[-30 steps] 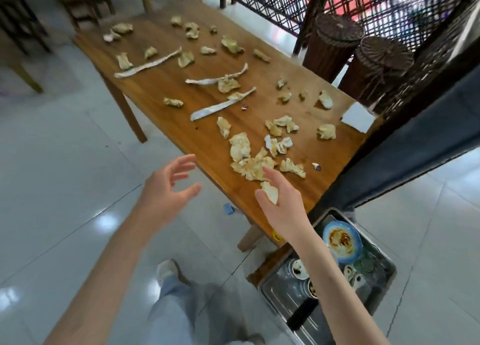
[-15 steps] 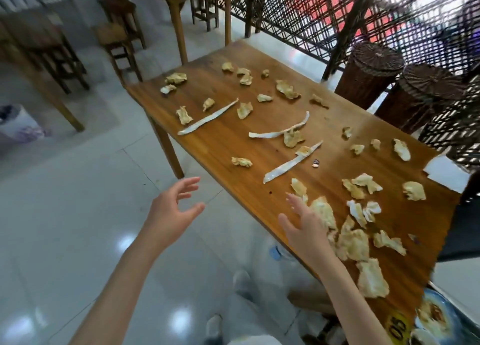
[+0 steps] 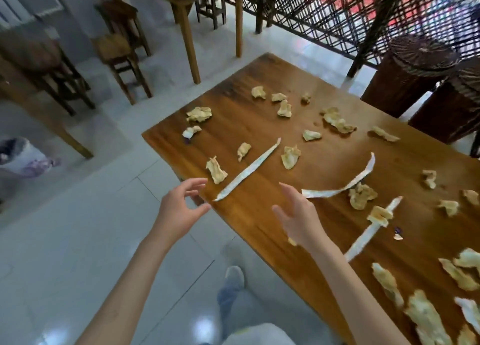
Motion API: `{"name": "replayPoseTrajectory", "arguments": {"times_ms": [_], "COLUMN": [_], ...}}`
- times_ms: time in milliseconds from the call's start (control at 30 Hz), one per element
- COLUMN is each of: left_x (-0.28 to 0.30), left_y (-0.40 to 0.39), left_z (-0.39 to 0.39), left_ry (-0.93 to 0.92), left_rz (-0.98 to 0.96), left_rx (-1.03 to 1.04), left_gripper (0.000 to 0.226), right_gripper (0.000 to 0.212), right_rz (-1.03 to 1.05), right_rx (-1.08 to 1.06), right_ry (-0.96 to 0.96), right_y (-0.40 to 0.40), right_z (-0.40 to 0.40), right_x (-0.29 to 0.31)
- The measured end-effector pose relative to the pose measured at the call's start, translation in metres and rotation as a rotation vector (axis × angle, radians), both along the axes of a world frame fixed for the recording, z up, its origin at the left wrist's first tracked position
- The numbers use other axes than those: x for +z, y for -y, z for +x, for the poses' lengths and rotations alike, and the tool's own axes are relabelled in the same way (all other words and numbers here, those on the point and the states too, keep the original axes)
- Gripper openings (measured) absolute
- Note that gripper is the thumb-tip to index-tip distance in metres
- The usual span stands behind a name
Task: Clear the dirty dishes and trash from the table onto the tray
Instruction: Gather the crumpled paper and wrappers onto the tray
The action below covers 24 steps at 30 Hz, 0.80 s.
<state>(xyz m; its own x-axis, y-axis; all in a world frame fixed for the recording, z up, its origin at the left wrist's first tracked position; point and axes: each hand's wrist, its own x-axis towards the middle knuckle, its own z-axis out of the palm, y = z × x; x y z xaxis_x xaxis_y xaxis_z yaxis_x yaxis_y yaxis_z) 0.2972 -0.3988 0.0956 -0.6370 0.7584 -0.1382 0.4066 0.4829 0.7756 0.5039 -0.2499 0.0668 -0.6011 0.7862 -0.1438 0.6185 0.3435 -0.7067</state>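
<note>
mid-reach, nothing picked up: left hand (image 3: 179, 209) and right hand (image 3: 298, 218) fingers apart, empty. next, pinch nearest paper strip (image 3: 246, 173) off table (image 3: 259, 228); tray isn't visible.

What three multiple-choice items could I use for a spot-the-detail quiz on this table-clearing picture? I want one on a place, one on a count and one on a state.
1. Where does the left hand hover?
A. over the table's middle
B. at the table's near edge, by the tip of a paper strip
C. over the bin

2. How many long white paper strips lie on the wooden table?
A. one
B. three
C. six

3. What is the right hand holding?
A. a plate
B. a crumpled napkin
C. nothing

Answers:
1 B: its fingers sit at the table edge next to the lower end of the nearest strip.
2 B: that strip, a curved one and a third under a crumpled napkin.
3 C: its fingers are spread and empty above the wood.
</note>
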Motion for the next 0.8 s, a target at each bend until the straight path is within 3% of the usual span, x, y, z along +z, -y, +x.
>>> {"name": "replayPoseTrajectory", "arguments": {"times_ms": [333,800], "left_x": [-0.038,-0.088], "left_y": [-0.092,-0.167], "left_z": [-0.140,-0.272], "left_ry": [0.075,0.041], "left_rz": [-0.023,-0.129], "left_rx": [-0.042,-0.477], "left_gripper": [0.047,0.043], "right_gripper": [0.061,0.068], "right_rz": [-0.028,-0.088], "right_rx": [0.030,-0.347], "right_ry": [0.109,0.225], "right_y": [-0.058,-0.046], "right_z": [-0.140,-0.255], "right_x": [-0.020,-0.066]}}
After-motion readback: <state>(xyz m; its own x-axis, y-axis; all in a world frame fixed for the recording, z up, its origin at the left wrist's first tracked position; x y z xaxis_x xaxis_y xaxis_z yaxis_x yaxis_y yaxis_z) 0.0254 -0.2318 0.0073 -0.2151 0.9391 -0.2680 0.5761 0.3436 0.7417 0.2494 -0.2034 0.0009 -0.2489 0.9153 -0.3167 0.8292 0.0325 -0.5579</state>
